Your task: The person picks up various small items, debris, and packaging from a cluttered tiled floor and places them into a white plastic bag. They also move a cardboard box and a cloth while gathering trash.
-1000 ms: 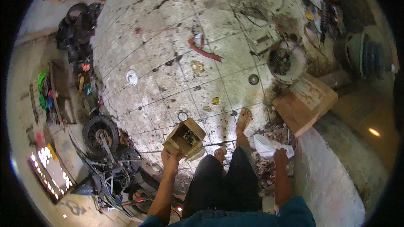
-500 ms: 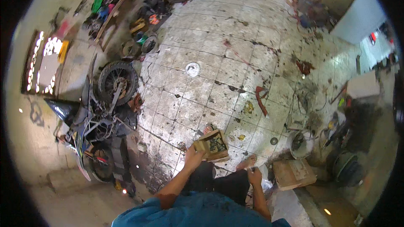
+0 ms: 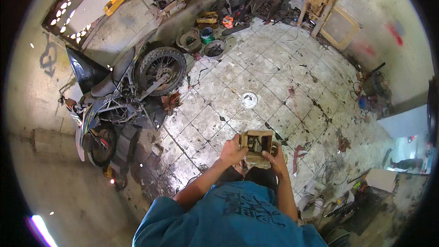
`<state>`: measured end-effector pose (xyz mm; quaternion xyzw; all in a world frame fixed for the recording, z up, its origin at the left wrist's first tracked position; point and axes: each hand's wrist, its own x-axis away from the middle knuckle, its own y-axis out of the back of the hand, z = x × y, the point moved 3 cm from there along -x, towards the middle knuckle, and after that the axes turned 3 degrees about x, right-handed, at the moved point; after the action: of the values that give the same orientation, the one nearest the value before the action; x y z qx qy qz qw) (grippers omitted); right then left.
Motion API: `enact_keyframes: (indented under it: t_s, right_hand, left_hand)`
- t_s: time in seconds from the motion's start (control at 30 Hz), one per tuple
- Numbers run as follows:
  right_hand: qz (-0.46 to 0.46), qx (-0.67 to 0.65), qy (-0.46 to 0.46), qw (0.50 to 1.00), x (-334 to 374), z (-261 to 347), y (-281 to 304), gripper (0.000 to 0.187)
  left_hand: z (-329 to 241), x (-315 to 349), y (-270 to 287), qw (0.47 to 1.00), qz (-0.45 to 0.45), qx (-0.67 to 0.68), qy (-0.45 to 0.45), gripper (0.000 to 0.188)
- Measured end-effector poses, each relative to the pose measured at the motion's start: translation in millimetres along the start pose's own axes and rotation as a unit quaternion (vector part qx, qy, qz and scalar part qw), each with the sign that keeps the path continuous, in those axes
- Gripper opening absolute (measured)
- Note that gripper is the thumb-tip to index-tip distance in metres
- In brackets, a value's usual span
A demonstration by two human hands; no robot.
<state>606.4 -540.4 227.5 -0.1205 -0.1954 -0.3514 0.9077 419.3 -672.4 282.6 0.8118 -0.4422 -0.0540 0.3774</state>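
Note:
My left hand (image 3: 233,150) is closed on the left side of a small open-topped brown box (image 3: 259,159). On the box's right side my right hand (image 3: 276,161) grips too, its thumb over the rim. Inside lie several small metal parts (image 3: 254,143), too small to name one by one. Both hands carry the box in front of my body, above the tiled floor (image 3: 215,130).
A dirt bike (image 3: 121,87) stands by the left wall, its knobby wheel (image 3: 162,71) facing the floor. A white disc (image 3: 249,100) and a red curved piece (image 3: 298,159) lie on the tiles. Buckets (image 3: 214,49) stand beyond the bike; clutter lines the right side.
My right hand has come from beside my right knee onto the box. The box has moved forward, away from my legs. My view has turned, shifting the room across the picture.

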Motion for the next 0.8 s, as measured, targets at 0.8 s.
enact_keyframes:
  t_s: [0.8]
  right_hand:
    - [0.052, 0.152, -0.041, 0.986, -536.2, 211.6, -88.6, 0.062]
  left_hand:
    - [56.8, -445.6, 269.6, 0.927, -0.339, 0.052, 0.149, 0.021]
